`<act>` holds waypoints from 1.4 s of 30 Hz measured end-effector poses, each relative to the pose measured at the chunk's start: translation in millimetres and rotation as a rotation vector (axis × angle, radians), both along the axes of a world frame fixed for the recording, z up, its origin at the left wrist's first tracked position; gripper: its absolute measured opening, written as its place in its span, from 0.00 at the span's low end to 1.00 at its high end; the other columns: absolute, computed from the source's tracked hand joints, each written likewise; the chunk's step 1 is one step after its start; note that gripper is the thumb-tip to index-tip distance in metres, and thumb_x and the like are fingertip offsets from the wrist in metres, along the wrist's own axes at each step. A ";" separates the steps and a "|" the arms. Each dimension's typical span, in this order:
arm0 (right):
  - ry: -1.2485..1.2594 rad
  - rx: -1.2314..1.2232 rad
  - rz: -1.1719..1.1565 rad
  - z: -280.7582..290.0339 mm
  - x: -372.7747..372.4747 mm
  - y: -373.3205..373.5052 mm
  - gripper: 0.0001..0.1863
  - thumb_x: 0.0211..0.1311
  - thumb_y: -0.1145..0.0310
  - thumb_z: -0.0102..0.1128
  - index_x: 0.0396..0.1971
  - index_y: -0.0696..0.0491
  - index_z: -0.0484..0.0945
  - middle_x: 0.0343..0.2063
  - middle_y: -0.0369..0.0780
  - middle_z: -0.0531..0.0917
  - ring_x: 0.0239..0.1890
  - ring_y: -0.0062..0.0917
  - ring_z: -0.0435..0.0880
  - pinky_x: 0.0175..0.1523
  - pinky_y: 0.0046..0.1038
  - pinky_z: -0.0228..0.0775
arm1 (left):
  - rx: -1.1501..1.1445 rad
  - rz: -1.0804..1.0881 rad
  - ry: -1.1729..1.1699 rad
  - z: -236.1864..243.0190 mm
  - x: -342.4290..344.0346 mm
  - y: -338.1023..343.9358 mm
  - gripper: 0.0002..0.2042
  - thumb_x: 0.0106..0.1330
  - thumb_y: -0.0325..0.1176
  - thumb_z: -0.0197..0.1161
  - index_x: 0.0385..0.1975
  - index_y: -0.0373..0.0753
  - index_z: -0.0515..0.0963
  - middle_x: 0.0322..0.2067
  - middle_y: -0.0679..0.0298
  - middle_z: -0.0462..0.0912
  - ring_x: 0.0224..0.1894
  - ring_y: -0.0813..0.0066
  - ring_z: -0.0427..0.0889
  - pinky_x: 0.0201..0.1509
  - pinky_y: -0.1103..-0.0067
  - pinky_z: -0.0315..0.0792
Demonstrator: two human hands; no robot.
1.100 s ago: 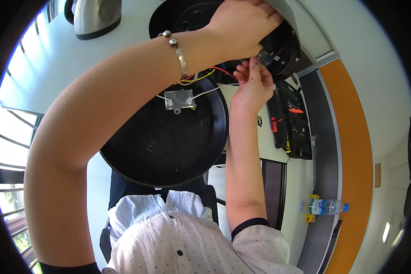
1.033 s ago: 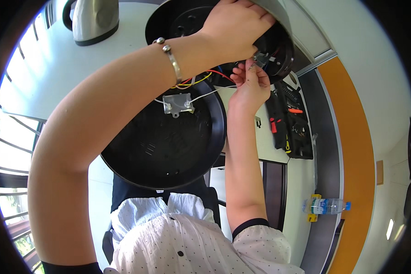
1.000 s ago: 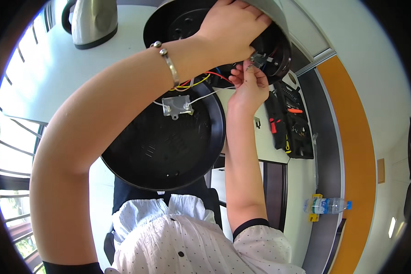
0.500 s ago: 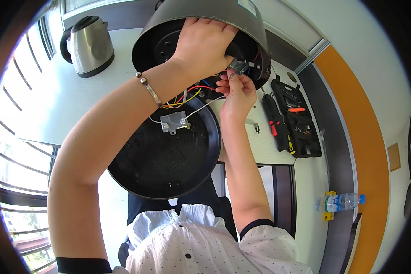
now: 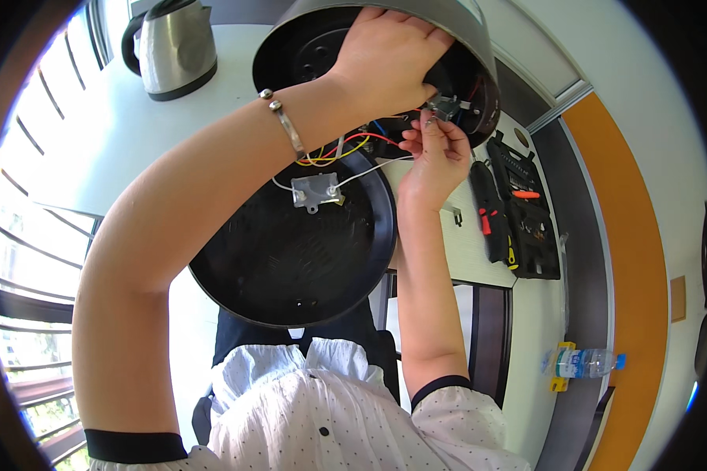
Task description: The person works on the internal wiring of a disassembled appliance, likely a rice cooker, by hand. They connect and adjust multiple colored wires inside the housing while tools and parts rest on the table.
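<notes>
Reaching inside a tilted dark pot (image 5: 287, 67) at the upper middle, the left hand (image 5: 389, 59) has its fingers partly hidden by the rim, so I cannot tell whether they grip. Just beside it, the right hand (image 5: 434, 153) has thumb and finger pressed together at a small gray block (image 5: 446, 107) in the pot; what they pinch is too small to tell. Colored wires (image 5: 359, 141) run near a clear box (image 5: 317, 191) over a black pan (image 5: 291, 259). A kettle (image 5: 179, 55) stands on the desk (image 5: 114, 161).
</notes>
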State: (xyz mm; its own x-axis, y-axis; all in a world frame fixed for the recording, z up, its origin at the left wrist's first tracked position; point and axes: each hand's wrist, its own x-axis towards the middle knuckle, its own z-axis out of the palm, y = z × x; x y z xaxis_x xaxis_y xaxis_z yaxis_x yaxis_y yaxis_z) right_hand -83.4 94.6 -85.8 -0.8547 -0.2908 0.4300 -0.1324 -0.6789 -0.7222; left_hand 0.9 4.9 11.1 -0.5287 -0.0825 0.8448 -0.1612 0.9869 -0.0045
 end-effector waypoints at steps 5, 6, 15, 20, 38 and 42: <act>0.087 0.034 -0.078 0.6 3.8 0.2 0.12 0.53 0.78 0.62 0.37 0.60 0.71 0.26 0.44 0.82 0.20 0.23 0.80 0.20 0.18 0.71 | -0.038 -0.020 0.050 -2.6 1.7 -2.4 0.25 0.42 0.36 0.64 0.43 0.33 0.73 0.41 0.51 0.76 0.49 0.56 0.72 0.56 0.65 0.61; 0.103 0.034 -0.086 0.6 3.6 0.5 0.13 0.53 0.78 0.62 0.38 0.60 0.71 0.27 0.44 0.82 0.20 0.23 0.80 0.21 0.18 0.70 | -0.033 -0.032 0.050 -2.7 1.2 -2.5 0.25 0.42 0.36 0.64 0.44 0.34 0.73 0.42 0.51 0.76 0.50 0.56 0.72 0.56 0.65 0.61; 0.163 0.105 -0.169 1.3 2.2 -2.6 0.08 0.56 0.78 0.58 0.37 0.61 0.74 0.28 0.40 0.82 0.18 0.18 0.78 0.20 0.14 0.67 | -0.052 -0.041 0.066 -2.0 2.2 -2.9 0.26 0.43 0.36 0.65 0.45 0.33 0.72 0.44 0.50 0.76 0.52 0.56 0.70 0.57 0.65 0.59; 0.167 0.130 -0.184 2.3 1.0 -5.5 0.06 0.57 0.78 0.57 0.35 0.61 0.74 0.27 0.41 0.82 0.18 0.18 0.78 0.19 0.14 0.66 | -0.048 -0.028 0.074 -3.8 1.1 -3.8 0.26 0.43 0.36 0.66 0.45 0.34 0.72 0.44 0.51 0.75 0.53 0.57 0.70 0.57 0.66 0.59; 0.142 0.121 -0.251 9.1 5.0 -7.0 0.11 0.55 0.69 0.65 0.28 0.60 0.73 0.23 0.41 0.81 0.19 0.20 0.79 0.17 0.16 0.67 | -0.143 0.140 0.000 -3.4 -2.5 -5.6 0.28 0.41 0.38 0.67 0.48 0.43 0.73 0.45 0.67 0.77 0.53 0.72 0.71 0.60 0.72 0.57; 0.163 0.076 -0.232 7.5 7.1 -8.9 0.11 0.55 0.69 0.64 0.27 0.61 0.73 0.23 0.41 0.81 0.20 0.21 0.79 0.18 0.17 0.70 | -0.168 0.104 0.052 -5.9 -1.1 -8.6 0.28 0.40 0.38 0.67 0.47 0.43 0.73 0.45 0.68 0.77 0.54 0.71 0.71 0.60 0.72 0.57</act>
State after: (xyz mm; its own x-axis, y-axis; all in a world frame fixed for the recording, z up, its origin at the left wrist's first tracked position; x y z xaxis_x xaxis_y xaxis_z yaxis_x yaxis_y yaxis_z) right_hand -76.2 85.6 -78.2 -0.8234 -0.1324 0.5518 -0.3966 -0.5613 -0.7264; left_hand -0.2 -3.7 5.2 -0.4798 0.0105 0.8773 -0.2666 0.9509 -0.1571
